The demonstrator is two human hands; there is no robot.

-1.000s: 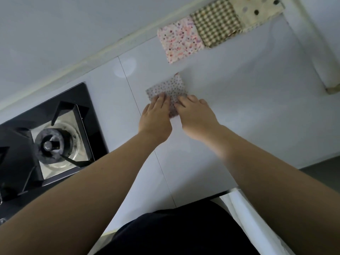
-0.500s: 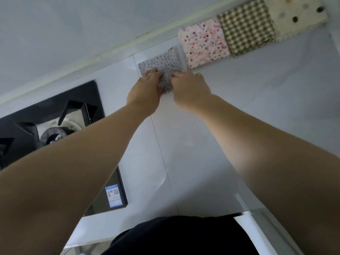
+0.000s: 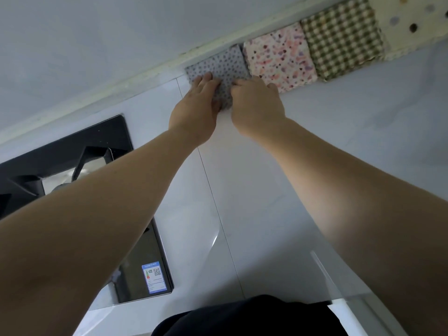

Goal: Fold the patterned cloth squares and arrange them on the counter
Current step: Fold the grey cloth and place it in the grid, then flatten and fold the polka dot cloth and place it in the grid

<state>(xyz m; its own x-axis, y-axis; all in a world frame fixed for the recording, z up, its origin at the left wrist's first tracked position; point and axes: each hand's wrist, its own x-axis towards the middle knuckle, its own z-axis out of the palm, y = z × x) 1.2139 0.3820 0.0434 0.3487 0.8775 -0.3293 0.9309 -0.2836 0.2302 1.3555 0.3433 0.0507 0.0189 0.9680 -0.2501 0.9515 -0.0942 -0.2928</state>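
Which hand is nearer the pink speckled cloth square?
Right. The right hand sits at the near corner of the pink speckled cloth square; the left hand rests on the grey dotted cloth, farther left.

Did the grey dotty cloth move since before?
Yes. The grey dotty cloth moved away from the person, up to the pink speckled cloth, and now lies right beside it against the wall.

Back edge is packed, right side is wide open

White wall (image 3: 121,32) plus a touching row of folded squares (grey dotted cloth (image 3: 225,64), pink speckled cloth (image 3: 281,57), green checked cloth (image 3: 341,37), cream spotted cloth (image 3: 412,20)) blocks the rear. Black glass gas stove (image 3: 72,146) hogs the left. The glossy white surface (image 3: 339,141) on the right and toward the near edge is open.
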